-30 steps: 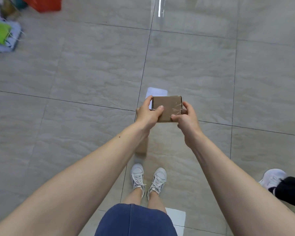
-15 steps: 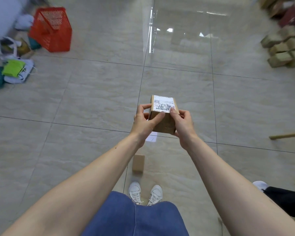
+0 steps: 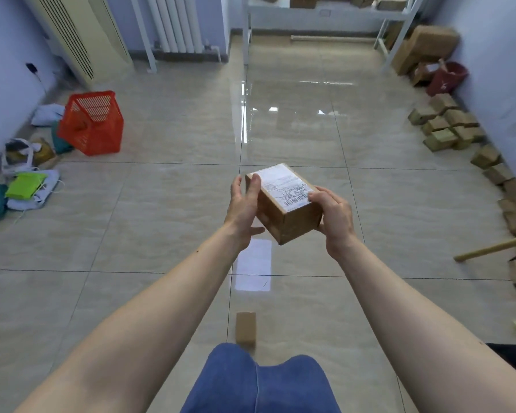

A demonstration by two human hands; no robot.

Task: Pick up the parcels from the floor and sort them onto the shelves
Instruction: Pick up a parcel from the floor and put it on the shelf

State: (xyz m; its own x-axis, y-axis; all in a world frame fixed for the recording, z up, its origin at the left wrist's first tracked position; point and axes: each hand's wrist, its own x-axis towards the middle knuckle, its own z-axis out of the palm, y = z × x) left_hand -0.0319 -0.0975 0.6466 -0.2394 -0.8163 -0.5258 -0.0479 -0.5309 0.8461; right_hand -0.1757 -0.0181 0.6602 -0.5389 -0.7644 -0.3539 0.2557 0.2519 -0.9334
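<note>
Held parcel: a small brown cardboard box with a white printed shipping label on top (image 3: 283, 202), up in the air in front of the person, well above the glossy beige tiled floor (image 3: 167, 210).
Left hand (image 3: 245, 208): grip grasping the box's left side, fingers along the near-left face, thumb below.
Right hand (image 3: 334, 217): grip grasping the right end, fingertips touching the label's barcode edge.
Box axis: long axis runs from far-left to near-right, one bottom corner pointing down; the box is tilted, label face turned up toward the camera.
Key relation: the pale metal shelf rack (image 3: 325, 13) stands straight ahead at the far wall, well apart from the box; both hands are about equally placed to carry it there.
Step, as I judge it: reading the label before carrying.
Left on floor: a small plain cardboard block (image 3: 245, 327) near the knees; a row of brown parcels (image 3: 447, 126) along the right wall.
</note>
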